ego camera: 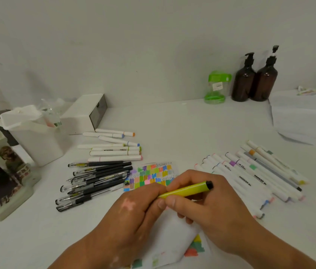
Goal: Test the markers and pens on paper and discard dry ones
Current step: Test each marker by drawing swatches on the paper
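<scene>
Lower centre of the frame: both hands hold one yellow-green marker (188, 189) level, just above the test paper (153, 174), which is covered in colour swatches. The left hand (132, 208) pinches the marker's left end. The right hand (213, 206) wraps the barrel near the black tip end. Black pens (99, 177) lie centre left and white markers (250, 175) centre right. Likely risk: if a cap jerks free, the tip could streak fingers or table, or a hand could scatter the nearby piles.

Bare left hand (134, 210) and right hand (214, 204), bare forearms, short fingernails.
</scene>
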